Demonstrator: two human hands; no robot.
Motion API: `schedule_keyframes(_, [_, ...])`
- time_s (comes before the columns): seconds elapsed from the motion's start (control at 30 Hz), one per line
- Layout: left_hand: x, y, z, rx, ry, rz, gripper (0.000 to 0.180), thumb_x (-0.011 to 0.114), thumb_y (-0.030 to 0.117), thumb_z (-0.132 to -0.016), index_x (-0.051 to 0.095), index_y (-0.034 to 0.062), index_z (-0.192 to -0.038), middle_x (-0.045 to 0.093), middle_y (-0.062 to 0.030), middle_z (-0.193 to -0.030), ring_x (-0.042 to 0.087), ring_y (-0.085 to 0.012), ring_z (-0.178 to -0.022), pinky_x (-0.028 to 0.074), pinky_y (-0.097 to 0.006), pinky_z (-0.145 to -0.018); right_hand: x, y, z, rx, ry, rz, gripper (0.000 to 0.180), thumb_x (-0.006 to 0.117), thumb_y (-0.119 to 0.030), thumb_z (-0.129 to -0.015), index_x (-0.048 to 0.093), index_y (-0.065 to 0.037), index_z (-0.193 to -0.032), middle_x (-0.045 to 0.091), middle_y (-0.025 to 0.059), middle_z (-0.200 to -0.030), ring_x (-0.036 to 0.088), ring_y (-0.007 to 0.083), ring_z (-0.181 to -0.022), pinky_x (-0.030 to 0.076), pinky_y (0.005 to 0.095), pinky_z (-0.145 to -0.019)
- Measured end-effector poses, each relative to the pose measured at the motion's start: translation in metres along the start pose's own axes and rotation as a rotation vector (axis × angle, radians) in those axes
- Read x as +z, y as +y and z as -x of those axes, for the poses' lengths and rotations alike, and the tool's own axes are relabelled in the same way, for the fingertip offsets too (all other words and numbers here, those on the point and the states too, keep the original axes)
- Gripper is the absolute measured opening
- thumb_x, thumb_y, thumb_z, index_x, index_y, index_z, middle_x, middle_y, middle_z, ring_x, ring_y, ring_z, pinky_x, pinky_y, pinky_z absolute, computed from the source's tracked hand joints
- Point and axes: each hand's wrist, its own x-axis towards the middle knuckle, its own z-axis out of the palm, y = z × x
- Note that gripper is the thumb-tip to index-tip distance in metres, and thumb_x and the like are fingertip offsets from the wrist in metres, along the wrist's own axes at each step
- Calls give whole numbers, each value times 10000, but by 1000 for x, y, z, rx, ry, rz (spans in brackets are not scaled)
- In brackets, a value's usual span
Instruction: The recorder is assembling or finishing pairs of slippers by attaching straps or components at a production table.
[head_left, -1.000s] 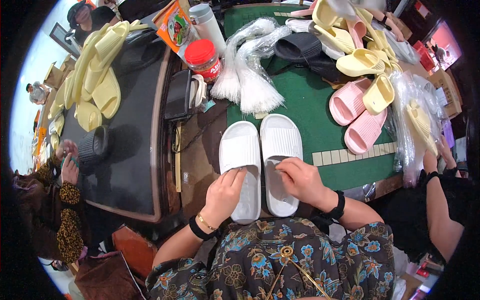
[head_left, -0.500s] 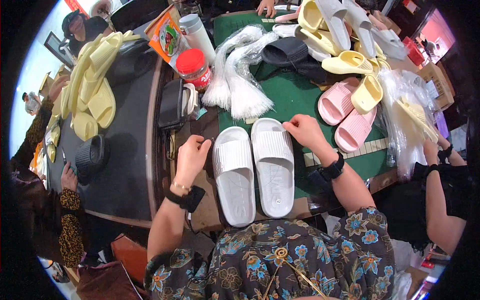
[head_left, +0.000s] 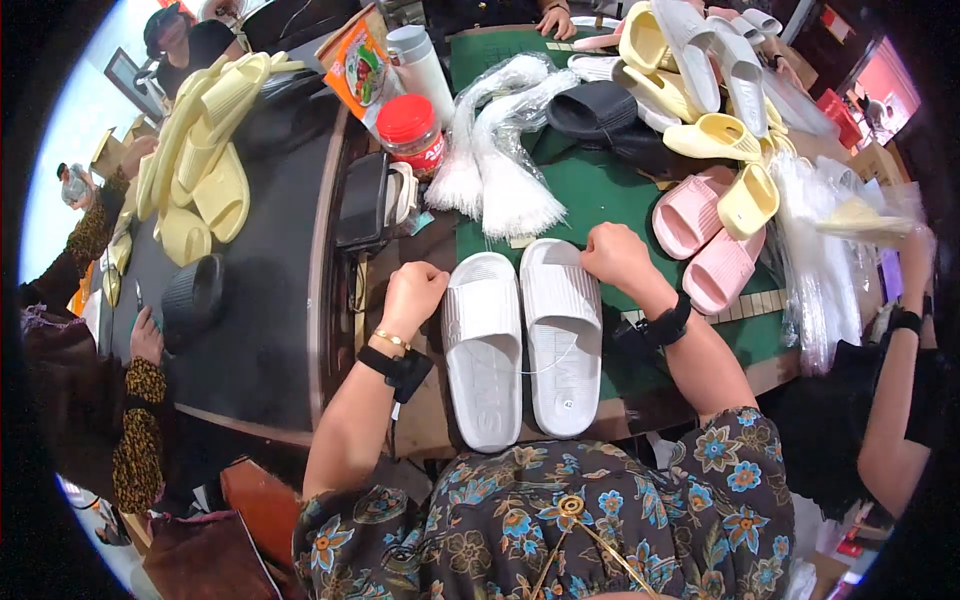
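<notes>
A pair of light grey slide slippers lies side by side in front of me, the left slipper (head_left: 480,385) and the right slipper (head_left: 563,385) with toes pointing away. A thin clear strand (head_left: 552,368) loops across the gap between their foot openings. My left hand (head_left: 414,303) is closed in a fist beside the left slipper's strap. Closed as well, my right hand (head_left: 618,262) is against the outer upper edge of the right slipper's strap. What the fingers of either hand pinch is hidden or too fine to make out.
Beyond the slippers lie two bundles of white plastic strands (head_left: 510,185), a black slipper (head_left: 592,110) and pink slippers (head_left: 725,270). A red-lidded jar (head_left: 410,130) and a black case (head_left: 362,200) stand left. Co-workers' hands (head_left: 146,335) are at the far left and right.
My left hand has curled from a pinch into a tighter fist. My right hand's fingers have closed in more. The strand between the slippers shows more clearly, and the whole view has shifted slightly.
</notes>
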Motion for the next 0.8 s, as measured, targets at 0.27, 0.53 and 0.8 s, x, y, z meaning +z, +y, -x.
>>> schedule_keyframes(0.27, [-2, 29, 9, 104, 108, 158, 183, 664, 155, -833, 672, -27, -850, 656, -86, -671, 616, -129, -615, 487, -296, -587, 2, -18, 7, -30, 165, -743, 180, 585, -164, -887, 569, 6, -829, 655, 135, -715, 656, 202, -638, 528, 346, -583])
schedule_keyframes(0.53, [10, 59, 27, 140, -37, 520, 109, 637, 91, -855, 623, -15, -875, 608, -38, -687, 545, -75, -635, 471, -253, -609, 19, -64, 22, -216, 91, -1084, 110, 541, -100, -936, 569, 6, -937, 657, 81, -779, 615, 128, -623, 490, 288, -583])
schedule_keyframes(0.8, [16, 62, 31, 115, -41, 573, 94, 623, 77, -903, 622, -17, -912, 584, 31, -759, 507, -30, -692, 431, -207, -618, 23, -76, 28, -472, 179, -743, 75, 604, -49, -842, 626, 8, -885, 642, 140, -786, 627, 261, -698, 484, 348, -635])
